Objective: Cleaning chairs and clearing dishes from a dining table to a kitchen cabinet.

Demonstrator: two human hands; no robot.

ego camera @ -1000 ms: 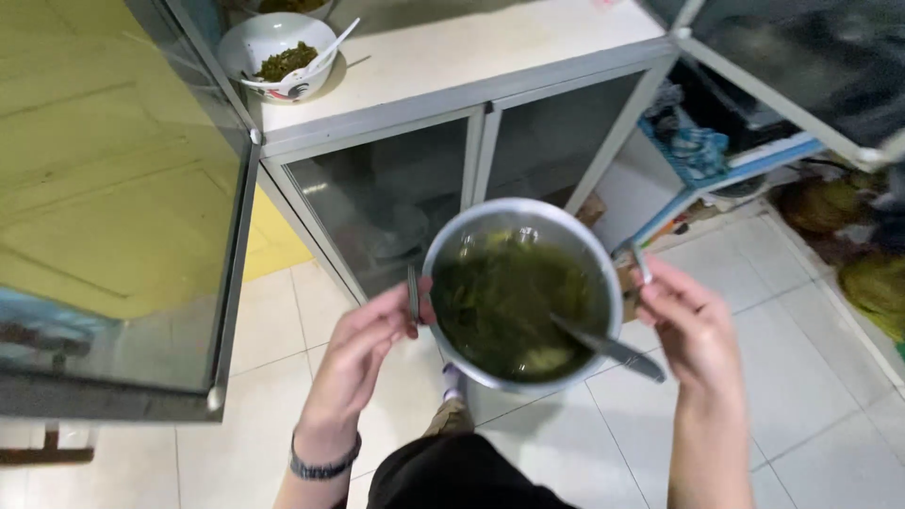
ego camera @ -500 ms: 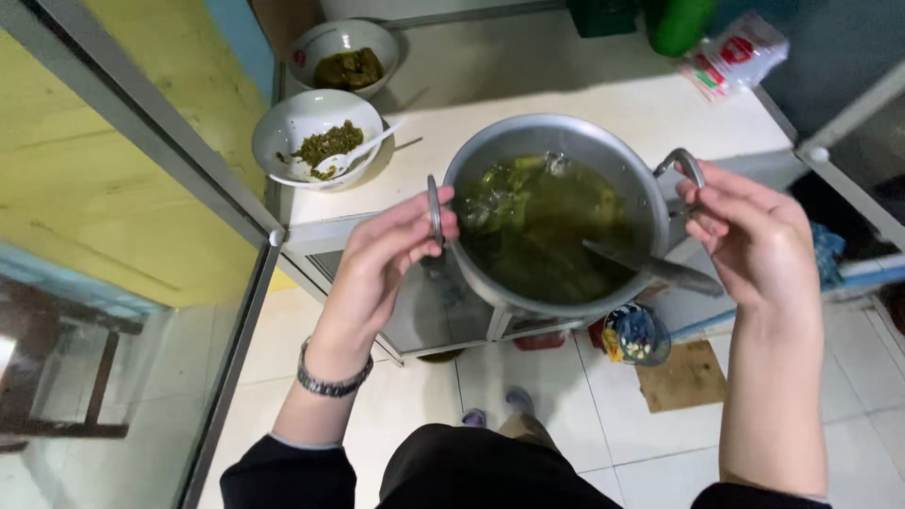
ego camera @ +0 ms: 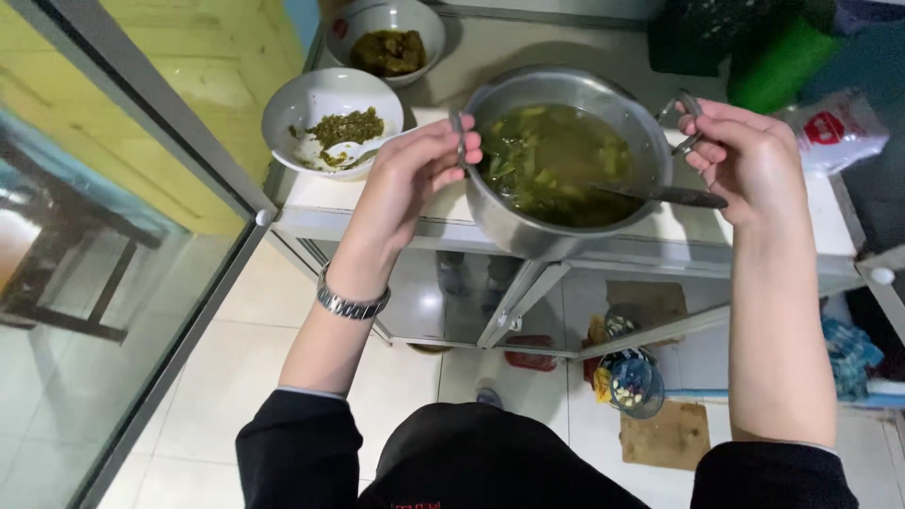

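Pot (ego camera: 566,231) of green soup hangs at the counter (ego camera: 443,212) edge, carried by both my hands: left hand (ego camera: 415,179) pinches the left handle, right hand (ego camera: 749,160) grips the right one. I see a spoon (ego camera: 665,195) resting in the pot, two bowls (ego camera: 330,127) just left on the counter.
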